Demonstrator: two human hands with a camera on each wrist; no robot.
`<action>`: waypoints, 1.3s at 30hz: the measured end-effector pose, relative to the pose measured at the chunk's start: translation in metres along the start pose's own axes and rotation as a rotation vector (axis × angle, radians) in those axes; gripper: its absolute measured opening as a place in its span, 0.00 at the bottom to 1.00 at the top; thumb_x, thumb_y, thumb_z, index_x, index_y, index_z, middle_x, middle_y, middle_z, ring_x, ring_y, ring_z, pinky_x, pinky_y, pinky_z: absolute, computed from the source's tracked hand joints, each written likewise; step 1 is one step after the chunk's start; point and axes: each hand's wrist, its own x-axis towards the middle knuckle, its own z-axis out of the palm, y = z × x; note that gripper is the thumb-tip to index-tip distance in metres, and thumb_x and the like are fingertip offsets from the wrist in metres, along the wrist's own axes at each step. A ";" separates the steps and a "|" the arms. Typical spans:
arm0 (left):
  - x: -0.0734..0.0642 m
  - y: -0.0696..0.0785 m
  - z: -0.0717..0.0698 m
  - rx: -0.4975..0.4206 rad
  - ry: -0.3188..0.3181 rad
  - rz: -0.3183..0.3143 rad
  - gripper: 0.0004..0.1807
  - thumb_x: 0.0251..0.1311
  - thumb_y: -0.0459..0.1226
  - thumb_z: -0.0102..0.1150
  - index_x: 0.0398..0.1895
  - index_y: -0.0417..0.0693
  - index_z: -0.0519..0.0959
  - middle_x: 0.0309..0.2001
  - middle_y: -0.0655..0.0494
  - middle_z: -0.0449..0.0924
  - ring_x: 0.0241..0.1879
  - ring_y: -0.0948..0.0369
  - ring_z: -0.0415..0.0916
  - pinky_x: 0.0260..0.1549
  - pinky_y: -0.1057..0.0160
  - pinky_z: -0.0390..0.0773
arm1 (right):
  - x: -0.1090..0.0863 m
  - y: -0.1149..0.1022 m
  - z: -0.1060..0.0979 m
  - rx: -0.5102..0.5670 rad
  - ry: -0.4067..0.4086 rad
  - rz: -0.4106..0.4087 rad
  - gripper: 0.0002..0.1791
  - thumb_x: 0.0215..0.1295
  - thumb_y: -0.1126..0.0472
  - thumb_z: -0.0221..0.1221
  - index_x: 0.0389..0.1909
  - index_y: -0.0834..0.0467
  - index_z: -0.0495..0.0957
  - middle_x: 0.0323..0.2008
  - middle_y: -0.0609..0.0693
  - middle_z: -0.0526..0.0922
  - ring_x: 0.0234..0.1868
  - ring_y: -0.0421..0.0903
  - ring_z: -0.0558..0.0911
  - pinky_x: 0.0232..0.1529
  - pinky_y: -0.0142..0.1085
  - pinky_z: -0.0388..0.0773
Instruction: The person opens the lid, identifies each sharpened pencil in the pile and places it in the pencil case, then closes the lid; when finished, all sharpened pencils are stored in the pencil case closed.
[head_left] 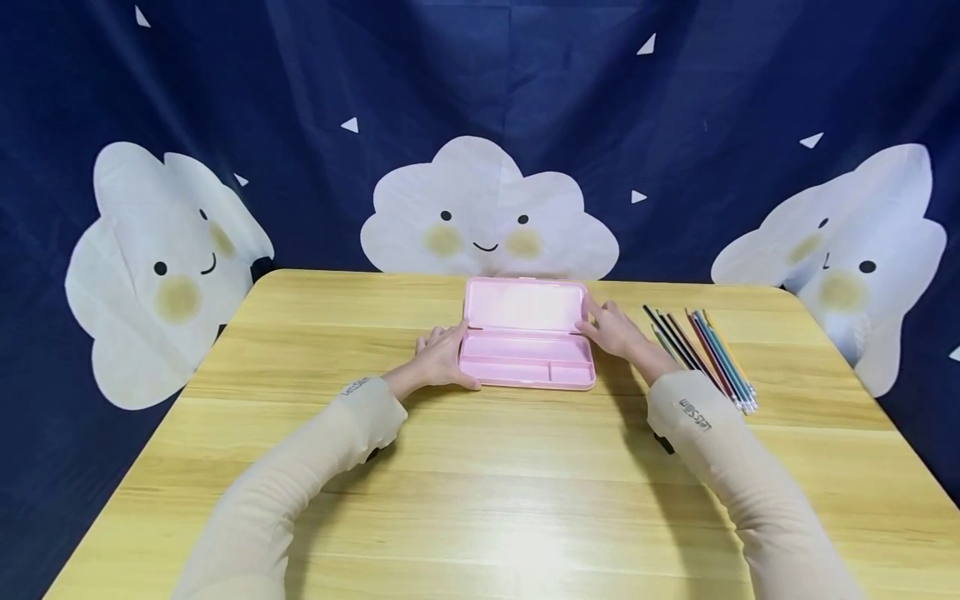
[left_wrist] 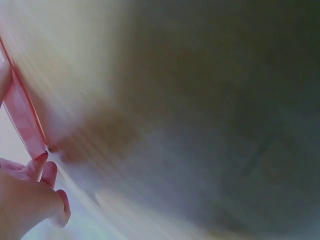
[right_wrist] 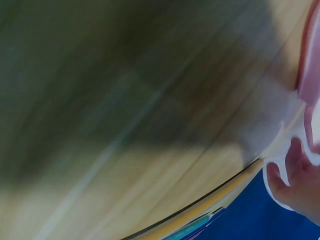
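A pink pencil case (head_left: 525,360) lies on the table with its lid (head_left: 525,305) raised at the back. Its tray has a long compartment behind and two smaller ones in front, all bare. My left hand (head_left: 441,357) holds the left end, thumb at the front corner and forefinger near the hinge. In the left wrist view, the hand (left_wrist: 30,200) reaches round the end of the case (left_wrist: 24,117). The right hand (head_left: 617,330) pinches the lid's right edge, thumb on the inner side. The right wrist view has that hand (right_wrist: 302,187) at its right margin, close to the lid.
Several coloured pencils (head_left: 701,354) lie in a loose bunch right of the case, beside the right forearm. The wooden table (head_left: 480,483) ends at the back against a dark blue curtain (head_left: 480,75) printed with white clouds.
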 end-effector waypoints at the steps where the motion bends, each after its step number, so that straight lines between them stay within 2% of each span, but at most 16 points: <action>1: 0.000 0.000 0.000 0.004 -0.002 0.000 0.65 0.31 0.54 0.73 0.71 0.43 0.45 0.68 0.47 0.55 0.57 0.49 0.56 0.47 0.51 0.55 | 0.000 0.002 0.001 -0.007 -0.014 -0.014 0.29 0.69 0.57 0.47 0.66 0.67 0.54 0.40 0.70 0.71 0.46 0.61 0.68 0.48 0.53 0.67; 3: 0.000 0.000 0.000 0.016 -0.001 0.003 0.63 0.32 0.54 0.72 0.70 0.43 0.48 0.68 0.47 0.56 0.56 0.49 0.56 0.46 0.51 0.55 | -0.002 0.004 0.001 0.003 -0.038 -0.044 0.20 0.69 0.58 0.47 0.55 0.66 0.65 0.34 0.65 0.71 0.41 0.58 0.68 0.42 0.49 0.68; 6: 0.000 0.000 -0.001 0.040 -0.002 0.011 0.61 0.32 0.55 0.72 0.70 0.42 0.50 0.67 0.46 0.58 0.55 0.49 0.57 0.44 0.52 0.56 | -0.006 0.007 0.000 0.026 -0.043 -0.102 0.17 0.67 0.61 0.49 0.51 0.68 0.67 0.25 0.58 0.70 0.32 0.53 0.69 0.34 0.42 0.67; 9: 0.000 0.001 -0.001 0.045 0.001 0.022 0.59 0.33 0.55 0.72 0.69 0.43 0.53 0.65 0.46 0.59 0.54 0.49 0.57 0.45 0.52 0.57 | -0.015 0.006 0.001 0.038 -0.050 -0.132 0.26 0.65 0.62 0.51 0.60 0.72 0.61 0.22 0.53 0.69 0.28 0.49 0.67 0.32 0.41 0.66; 10: -0.001 0.002 -0.001 0.046 0.001 0.025 0.58 0.33 0.55 0.72 0.69 0.43 0.54 0.65 0.46 0.60 0.54 0.49 0.57 0.45 0.52 0.57 | -0.018 0.006 0.001 0.038 -0.057 -0.147 0.30 0.65 0.62 0.52 0.62 0.74 0.57 0.21 0.53 0.69 0.27 0.49 0.67 0.37 0.43 0.68; 14: -0.002 0.003 -0.001 0.050 -0.003 0.030 0.57 0.33 0.55 0.72 0.68 0.46 0.55 0.64 0.46 0.60 0.55 0.49 0.56 0.47 0.51 0.57 | -0.030 0.004 0.007 0.025 -0.090 -0.188 0.32 0.63 0.59 0.55 0.62 0.73 0.59 0.22 0.50 0.69 0.29 0.46 0.66 0.38 0.42 0.68; 16: -0.002 0.003 -0.001 0.057 -0.008 0.035 0.57 0.33 0.55 0.72 0.68 0.47 0.55 0.64 0.45 0.60 0.55 0.49 0.56 0.47 0.51 0.57 | -0.035 0.004 0.009 0.014 -0.085 -0.216 0.32 0.61 0.59 0.57 0.61 0.73 0.61 0.21 0.50 0.69 0.27 0.45 0.66 0.35 0.39 0.68; 17: -0.002 0.003 -0.001 0.058 -0.011 0.041 0.57 0.33 0.56 0.72 0.68 0.47 0.55 0.63 0.45 0.60 0.55 0.49 0.56 0.47 0.51 0.57 | -0.036 0.004 0.010 0.012 -0.078 -0.216 0.32 0.61 0.58 0.58 0.60 0.73 0.61 0.22 0.49 0.68 0.26 0.44 0.66 0.30 0.36 0.64; 22: 0.000 0.002 -0.005 0.050 -0.024 0.070 0.55 0.35 0.57 0.70 0.67 0.46 0.57 0.57 0.44 0.62 0.53 0.49 0.55 0.47 0.52 0.57 | -0.040 0.005 0.011 0.034 -0.050 -0.237 0.34 0.60 0.60 0.59 0.61 0.75 0.59 0.19 0.48 0.68 0.22 0.41 0.65 0.26 0.33 0.63; 26: 0.001 0.000 -0.009 0.063 -0.029 0.063 0.52 0.36 0.59 0.68 0.66 0.47 0.60 0.49 0.46 0.63 0.50 0.50 0.55 0.44 0.56 0.57 | -0.042 0.005 0.011 0.065 -0.066 -0.236 0.34 0.61 0.61 0.58 0.61 0.76 0.58 0.17 0.46 0.67 0.20 0.40 0.64 0.24 0.32 0.63; 29: 0.002 -0.001 -0.011 0.070 -0.057 0.070 0.53 0.37 0.59 0.68 0.67 0.46 0.59 0.44 0.46 0.64 0.47 0.51 0.57 0.42 0.57 0.59 | -0.042 0.005 0.010 0.072 -0.068 -0.238 0.33 0.61 0.61 0.57 0.62 0.75 0.58 0.16 0.46 0.66 0.19 0.39 0.64 0.23 0.31 0.62; 33: 0.003 0.000 -0.014 0.043 -0.123 0.120 0.56 0.41 0.56 0.67 0.69 0.40 0.51 0.55 0.38 0.68 0.55 0.48 0.64 0.53 0.55 0.65 | -0.046 0.007 0.005 0.087 -0.046 -0.213 0.32 0.62 0.62 0.57 0.60 0.76 0.59 0.17 0.48 0.68 0.20 0.40 0.65 0.24 0.32 0.63; 36: 0.004 0.001 -0.015 0.001 -0.178 0.132 0.57 0.44 0.54 0.67 0.70 0.38 0.45 0.63 0.35 0.60 0.61 0.49 0.62 0.60 0.55 0.62 | -0.053 0.012 -0.002 0.081 -0.008 -0.142 0.30 0.62 0.62 0.56 0.59 0.76 0.60 0.22 0.52 0.71 0.24 0.44 0.67 0.28 0.35 0.66; 39: 0.005 0.000 -0.016 -0.038 -0.223 0.104 0.59 0.45 0.53 0.66 0.71 0.39 0.40 0.66 0.36 0.55 0.64 0.50 0.57 0.62 0.56 0.58 | -0.060 0.019 -0.009 0.027 0.026 -0.078 0.29 0.62 0.61 0.56 0.58 0.76 0.62 0.25 0.53 0.72 0.30 0.48 0.68 0.32 0.40 0.67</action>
